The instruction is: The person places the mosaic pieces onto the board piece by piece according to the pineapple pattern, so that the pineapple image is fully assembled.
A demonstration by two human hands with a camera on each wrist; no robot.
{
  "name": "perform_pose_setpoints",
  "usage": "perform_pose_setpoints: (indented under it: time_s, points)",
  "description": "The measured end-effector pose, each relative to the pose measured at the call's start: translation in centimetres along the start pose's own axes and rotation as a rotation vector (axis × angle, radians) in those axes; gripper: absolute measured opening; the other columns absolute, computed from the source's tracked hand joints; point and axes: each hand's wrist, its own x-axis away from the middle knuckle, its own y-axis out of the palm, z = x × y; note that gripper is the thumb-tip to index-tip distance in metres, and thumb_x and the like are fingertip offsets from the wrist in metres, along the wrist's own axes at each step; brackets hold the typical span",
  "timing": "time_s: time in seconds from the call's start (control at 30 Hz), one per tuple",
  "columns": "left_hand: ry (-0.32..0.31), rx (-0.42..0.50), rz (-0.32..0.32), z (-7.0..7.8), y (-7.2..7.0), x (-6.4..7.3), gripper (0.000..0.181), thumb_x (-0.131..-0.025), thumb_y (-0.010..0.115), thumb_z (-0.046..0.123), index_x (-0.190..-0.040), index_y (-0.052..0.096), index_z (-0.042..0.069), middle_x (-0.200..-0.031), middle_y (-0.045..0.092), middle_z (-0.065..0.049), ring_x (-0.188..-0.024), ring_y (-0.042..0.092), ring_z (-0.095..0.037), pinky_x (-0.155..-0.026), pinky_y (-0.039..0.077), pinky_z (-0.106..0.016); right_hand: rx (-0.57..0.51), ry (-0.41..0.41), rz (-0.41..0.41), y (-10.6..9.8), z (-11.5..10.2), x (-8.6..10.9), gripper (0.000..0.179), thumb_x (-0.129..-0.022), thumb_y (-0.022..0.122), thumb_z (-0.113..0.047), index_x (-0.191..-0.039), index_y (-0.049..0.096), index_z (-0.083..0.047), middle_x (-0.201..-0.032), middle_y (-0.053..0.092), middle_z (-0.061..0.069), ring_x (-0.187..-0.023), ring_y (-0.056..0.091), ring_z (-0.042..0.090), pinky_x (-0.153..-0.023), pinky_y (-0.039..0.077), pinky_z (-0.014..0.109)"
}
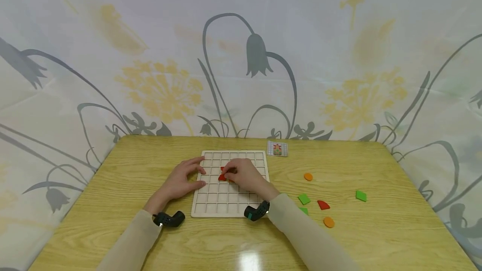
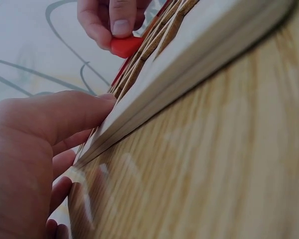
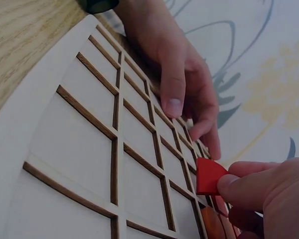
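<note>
Indoor spot, kind unclear: flower-print backdrop, wooden table.

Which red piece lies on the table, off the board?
The red quarter-circle right of the right sleeve; other visible red pieces are on the grid board or pinched by the right hand.

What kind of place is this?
Probably a tabletop play spot, though I can't tell which room. There's a wooden table, a grid board with loose coloured pieces beside it, and a flowery backdrop.

One board, one card. Loose: three green tiles, two orange discs, one red wedge; others unclear.
</note>
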Motion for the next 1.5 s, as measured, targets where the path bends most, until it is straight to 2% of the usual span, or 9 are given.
perform_pose_setpoints:
  time_s: [0.27, 0.63, 1.27, 1.5]
  points:
    - [-0.005, 0.009, -0.004, 0.25, -0.06, 0.0, 0.019, -0.086, 0.078, 0.026, -0.101, 0.068, 0.021, -0.152, 0.045, -0.008, -0.137, 0.038, -0.039, -0.108, 0.029, -0.061, 0.024, -0.001, -0.023, -0.17, -0.02, -0.08, 0.01, -0.094, 0.068, -0.008, -0.097, 0.075, -0.014, -0.096, 0.069, -0.003, -0.088, 0.063, 0.013, -0.082, 0.051, 0.031]
    - [-0.015, 0.001, -0.006, 0.23, -0.01, 0.01, 0.019, -0.086, 0.078, 0.026, -0.101, 0.068, 0.021, -0.153, 0.044, -0.008, -0.138, 0.037, -0.039, -0.109, 0.028, -0.061, -0.013, 0.008, -0.032, -0.02, 0.42, 0.04, 0.011, -0.094, 0.067, -0.007, -0.098, 0.075, -0.012, -0.098, 0.07, -0.001, -0.094, 0.063, 0.017, -0.087, 0.05, 0.035]
    - [-0.01, 0.0, 0.003, 0.19, -0.04, -0.01, 0.018, -0.086, 0.078, 0.025, -0.1, 0.068, 0.022, -0.152, 0.045, -0.009, -0.138, 0.038, -0.039, -0.109, 0.028, -0.061, -0.013, -0.001, -0.021, 0.14, 0.53, -0.14, 0.008, -0.091, 0.072, -0.009, -0.096, 0.076, -0.014, -0.099, 0.067, -0.003, -0.09, 0.062, 0.014, -0.083, 0.05, 0.032]
    - [-0.01, -0.007, 0.001, 0.02, 0.11, -0.07, 0.019, -0.085, 0.079, 0.024, -0.099, 0.068, 0.022, -0.152, 0.045, -0.008, -0.138, 0.038, -0.038, -0.109, 0.028, -0.06, -0.032, 0.026, -0.029, -0.09, 0.5, -0.09, 0.01, -0.091, 0.072, -0.008, -0.098, 0.075, -0.014, -0.098, 0.066, -0.006, -0.087, 0.06, 0.012, -0.081, 0.049, 0.031]
